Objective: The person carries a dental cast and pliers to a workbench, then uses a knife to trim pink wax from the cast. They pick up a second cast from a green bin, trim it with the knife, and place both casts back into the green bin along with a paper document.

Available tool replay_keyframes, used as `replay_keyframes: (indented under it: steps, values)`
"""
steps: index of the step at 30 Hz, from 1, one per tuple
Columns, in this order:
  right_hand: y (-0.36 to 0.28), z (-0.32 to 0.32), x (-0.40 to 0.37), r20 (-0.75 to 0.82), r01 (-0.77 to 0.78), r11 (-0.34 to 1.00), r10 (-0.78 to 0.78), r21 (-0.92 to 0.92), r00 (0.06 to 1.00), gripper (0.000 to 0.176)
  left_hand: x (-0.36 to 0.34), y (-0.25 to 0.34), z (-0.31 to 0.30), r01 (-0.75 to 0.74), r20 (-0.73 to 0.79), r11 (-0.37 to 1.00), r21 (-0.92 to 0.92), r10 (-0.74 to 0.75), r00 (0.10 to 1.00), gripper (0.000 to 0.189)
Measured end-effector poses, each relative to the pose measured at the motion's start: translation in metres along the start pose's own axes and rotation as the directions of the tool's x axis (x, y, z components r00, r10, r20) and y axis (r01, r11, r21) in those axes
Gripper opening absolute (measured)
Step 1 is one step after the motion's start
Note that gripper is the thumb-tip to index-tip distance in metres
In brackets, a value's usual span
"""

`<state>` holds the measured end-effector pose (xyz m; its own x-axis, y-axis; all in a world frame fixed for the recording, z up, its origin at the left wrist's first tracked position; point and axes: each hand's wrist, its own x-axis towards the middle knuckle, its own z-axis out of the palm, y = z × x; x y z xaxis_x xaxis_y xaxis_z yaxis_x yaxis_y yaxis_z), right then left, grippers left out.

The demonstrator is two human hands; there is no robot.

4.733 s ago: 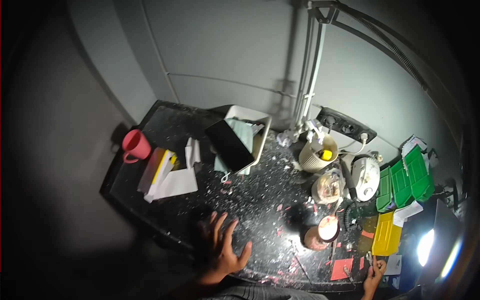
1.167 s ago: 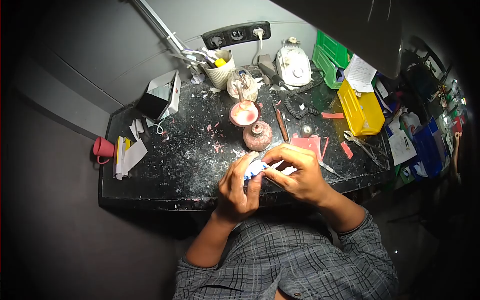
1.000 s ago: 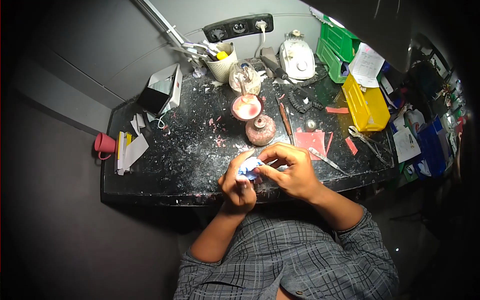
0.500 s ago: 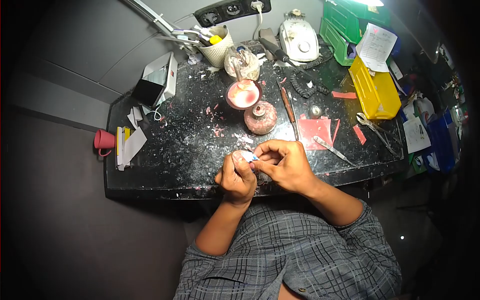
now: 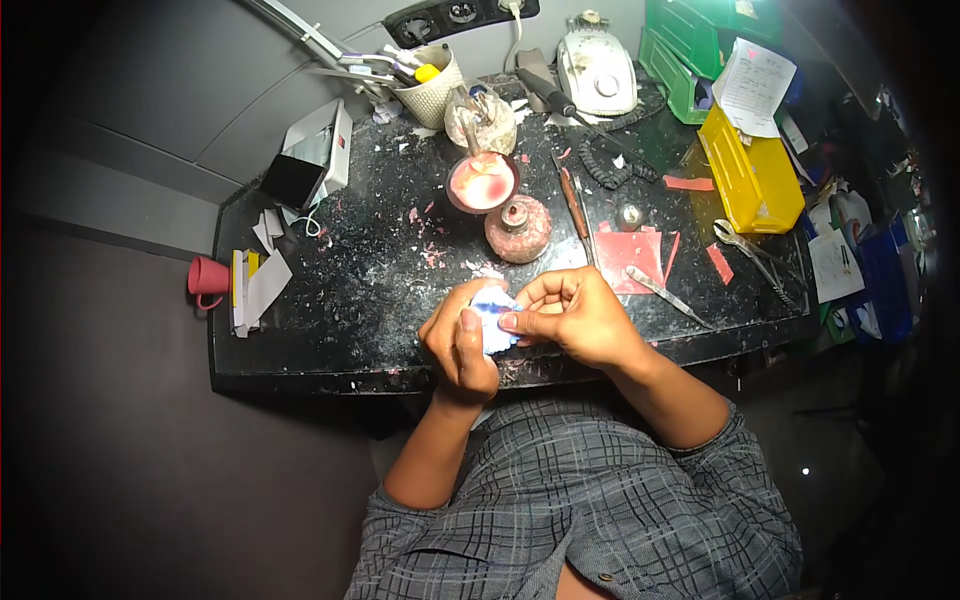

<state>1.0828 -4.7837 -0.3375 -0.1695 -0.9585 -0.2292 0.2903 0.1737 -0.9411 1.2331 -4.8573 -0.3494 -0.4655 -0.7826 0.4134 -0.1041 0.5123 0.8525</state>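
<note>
At the table's [image 5: 345,340] near edge, left hand [image 5: 460,345] and right hand [image 5: 585,322] grasp a white-blue piece [image 5: 491,322]; bottle [image 5: 518,236] beyond, red sheet [image 5: 617,262] right, room leftward among scraps [image 5: 433,258].

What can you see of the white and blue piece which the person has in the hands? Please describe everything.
The white and blue piece is small, with an uneven outline. A darker blue patch crosses its upper part; the rest looks white to pale blue. Bright light washes out the surface, so its material is unclear. It appears held up near the front edge of the black table. The left hand grips its left side, and the right hand touches its right side. Fingers hide some parts.
</note>
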Motion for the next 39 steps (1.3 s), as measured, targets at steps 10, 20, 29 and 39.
replay_keyframes:
  steps: [10, 20, 29, 39]
  values:
    - [-0.011, 0.007, -0.016, 0.082, 0.375, 0.794, -0.385, -0.478, 0.919, 0.029, -0.002, -0.004, -0.009, 0.204, 0.041, 0.897, -0.392, -0.205, 0.978, 0.09]
    - [-0.006, 0.004, -0.005, 0.434, 0.655, 0.384, -0.52, -0.65, 0.736, 0.051, 0.002, -0.012, -0.008, 0.442, 0.398, 0.731, -0.52, -0.251, 0.882, 0.118]
    - [0.001, 0.003, -0.001, 0.443, 0.689, 0.393, -0.552, -0.609, 0.707, 0.044, -0.001, -0.028, -0.007, 0.434, 0.376, 0.72, -0.542, -0.254, 0.891, 0.117]
    - [-0.001, 0.004, 0.0, 0.474, 0.716, 0.414, -0.549, -0.561, 0.689, 0.046, -0.002, -0.027, -0.01, 0.463, 0.428, 0.727, -0.507, -0.254, 0.867, 0.119]
